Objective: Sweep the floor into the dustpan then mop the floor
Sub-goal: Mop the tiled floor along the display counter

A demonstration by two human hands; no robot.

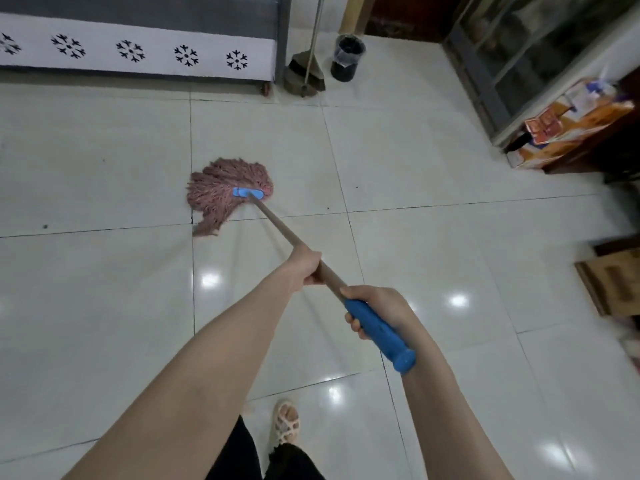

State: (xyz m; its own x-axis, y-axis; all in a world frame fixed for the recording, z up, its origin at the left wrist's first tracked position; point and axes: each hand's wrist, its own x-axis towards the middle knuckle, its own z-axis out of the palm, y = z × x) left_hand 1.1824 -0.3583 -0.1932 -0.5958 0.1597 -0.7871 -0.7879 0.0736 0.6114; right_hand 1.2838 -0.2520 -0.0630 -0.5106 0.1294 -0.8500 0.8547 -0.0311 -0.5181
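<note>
The mop head (225,195) lies on the floor (104,306) ahead of the person. Its handle (277,226) runs back and rightward through the left hand (304,268), with the right hand (377,310) just behind. Farther ahead, a broom (306,71) stands just left of a bin (347,57). Boxes (571,126) sit at the far right.

open tiles (433,161), broom (304,69), bin (347,57) beyond

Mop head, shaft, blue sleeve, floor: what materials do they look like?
Mop head: pink yarn strands, likely cotton or synthetic; matte, fuzzy, splayed flat.
Shaft: tan and smooth, wood or coated metal; cannot tell which.
Blue sleeve: moulded plastic or rubber; uniform colour, flared end.
Floor: glazed or polished tile; mirror-like light spots, dark grout lines.
</note>
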